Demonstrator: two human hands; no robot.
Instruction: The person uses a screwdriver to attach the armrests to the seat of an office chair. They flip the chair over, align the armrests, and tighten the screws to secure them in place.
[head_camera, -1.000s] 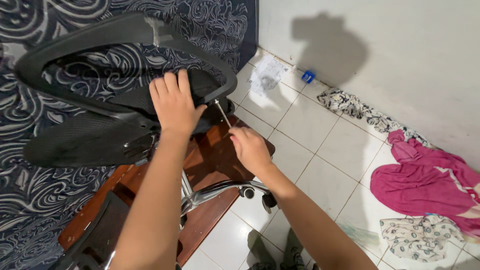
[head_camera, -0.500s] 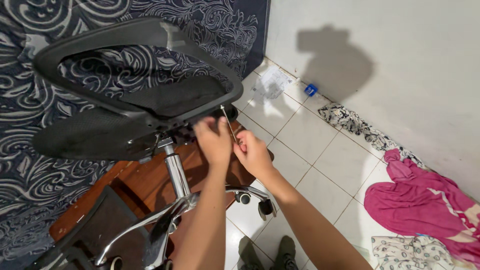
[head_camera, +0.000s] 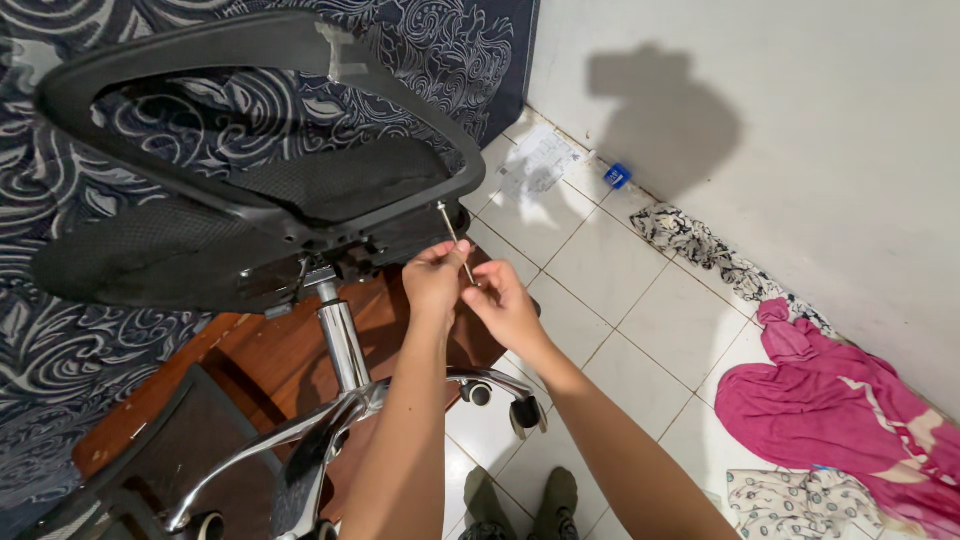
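Long bolt (head_camera: 457, 243): thin, bright metal rod, pinched low down between both hands just left of the frame's centre, its free tip slanting up toward the underside of the chair seat.
Left hand (head_camera: 434, 280): fingers curled and pressed together around the rod's lower end, thumb on top.
Right hand (head_camera: 505, 305): fingertips closed in a pinch on the same lower end, touching the left hand.
Doing it well: I judge that the rod should stay in line with its hole under the seat, with 1 hand steadying while the other turns; a tilt would likely cross the thread or let the rod slip from the fingers.
Chair base (head_camera: 300, 440): polished chrome spokes, smooth and reflective, ending in black castors (head_camera: 525, 412) at lower centre.
Gas column (head_camera: 340, 340): smooth chrome cylinder, upright under the seat.
Chair seat (head_camera: 160, 262): black woven mesh, oval and slightly domed, at left of the frame.
Backrest frame (head_camera: 260, 50): matte black plastic loop, curved, in the upper left.
Floor tiles (head_camera: 640, 300): glossy white squares with dark grout lines.
Pink cloth (head_camera: 830, 420): soft, crumpled, lower right.
Paper sheet (head_camera: 537, 165): flat, creased, upper centre near the wall.
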